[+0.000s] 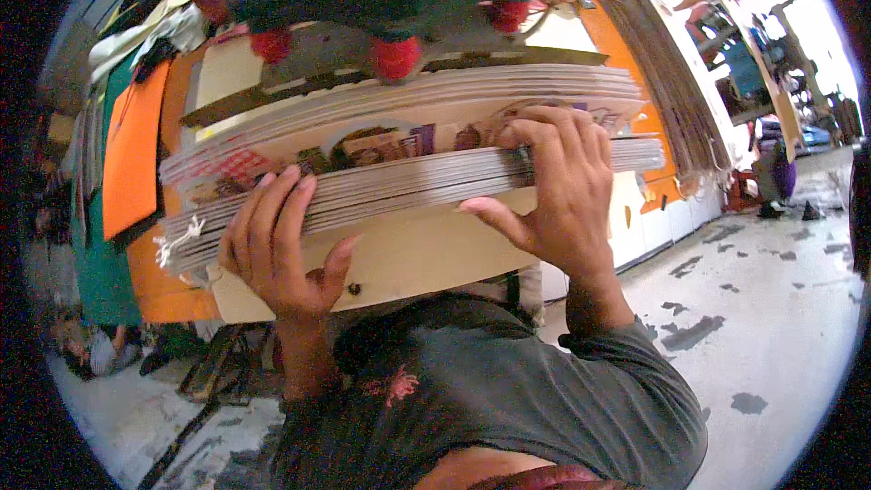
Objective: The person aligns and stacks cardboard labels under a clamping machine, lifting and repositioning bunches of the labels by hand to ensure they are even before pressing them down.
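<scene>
Two thick bundles of flat, layered printed sheets lie across the cream worktop (426, 259) in front of me. The near bundle (408, 191) shows its grey edges. Behind it, the far bundle (544, 82) has a coloured printed face turned toward me, partly covered. My left hand (281, 245) grips the near bundle toward its left end, fingers over the top and thumb on the near side. Toward the right end, my right hand (567, 181) spans the same bundle, its fingertips against the printed face and its thumb at the near edge. White strings (180, 240) hang at the left end.
A dark green machine (336, 0) with red knobs (396, 57) stands just beyond the bundles. An orange panel (134, 154) is at the left. Long brown strips (667, 82) stack at the right, beside a grey patched floor (726, 308). Other people are in the far right background.
</scene>
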`<action>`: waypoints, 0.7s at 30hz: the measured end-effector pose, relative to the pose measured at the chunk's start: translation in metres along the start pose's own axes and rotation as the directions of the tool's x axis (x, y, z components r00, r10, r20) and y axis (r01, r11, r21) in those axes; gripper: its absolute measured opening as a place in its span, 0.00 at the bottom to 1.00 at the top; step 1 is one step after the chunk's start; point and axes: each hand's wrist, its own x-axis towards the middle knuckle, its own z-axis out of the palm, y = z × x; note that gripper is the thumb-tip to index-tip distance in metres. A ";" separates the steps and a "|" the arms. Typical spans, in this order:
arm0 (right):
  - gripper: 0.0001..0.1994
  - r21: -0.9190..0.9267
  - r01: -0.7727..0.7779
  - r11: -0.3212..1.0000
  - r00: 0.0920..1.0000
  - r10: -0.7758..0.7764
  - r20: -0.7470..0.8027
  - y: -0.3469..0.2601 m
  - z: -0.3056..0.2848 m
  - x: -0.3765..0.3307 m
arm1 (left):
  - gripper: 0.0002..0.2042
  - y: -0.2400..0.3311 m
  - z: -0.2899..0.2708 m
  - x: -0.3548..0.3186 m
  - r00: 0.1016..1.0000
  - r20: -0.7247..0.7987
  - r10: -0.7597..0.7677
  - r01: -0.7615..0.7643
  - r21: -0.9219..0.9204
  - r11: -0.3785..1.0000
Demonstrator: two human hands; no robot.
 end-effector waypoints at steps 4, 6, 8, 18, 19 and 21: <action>0.33 -0.046 0.017 0.999 0.998 -0.020 -0.052 -0.002 0.001 0.004 | 0.32 0.000 -0.003 -0.001 1.000 0.007 -0.019 0.018 0.038 0.999; 0.33 -0.042 0.015 0.999 0.999 -0.017 -0.047 0.001 0.001 0.002 | 0.32 0.002 -0.001 -0.002 0.999 0.011 -0.041 0.040 0.047 0.998; 0.34 -0.027 0.029 0.999 0.998 -0.031 -0.057 0.001 0.000 0.002 | 0.32 0.002 0.000 -0.001 0.999 0.006 -0.036 0.036 0.048 0.998; 0.37 0.014 0.069 0.998 0.990 -0.066 -0.127 0.004 0.002 -0.002 | 0.32 0.000 0.000 -0.003 0.999 -0.036 -0.023 0.026 0.070 0.997; 0.39 0.010 0.056 0.998 0.994 -0.055 -0.097 0.003 0.001 -0.001 | 0.32 0.001 0.001 -0.002 0.999 -0.037 -0.023 0.026 0.071 0.997; 0.41 0.005 0.043 0.999 0.997 -0.043 -0.068 0.003 0.000 -0.001 | 0.32 0.003 0.003 0.002 0.997 -0.074 -0.034 0.033 -0.014 0.999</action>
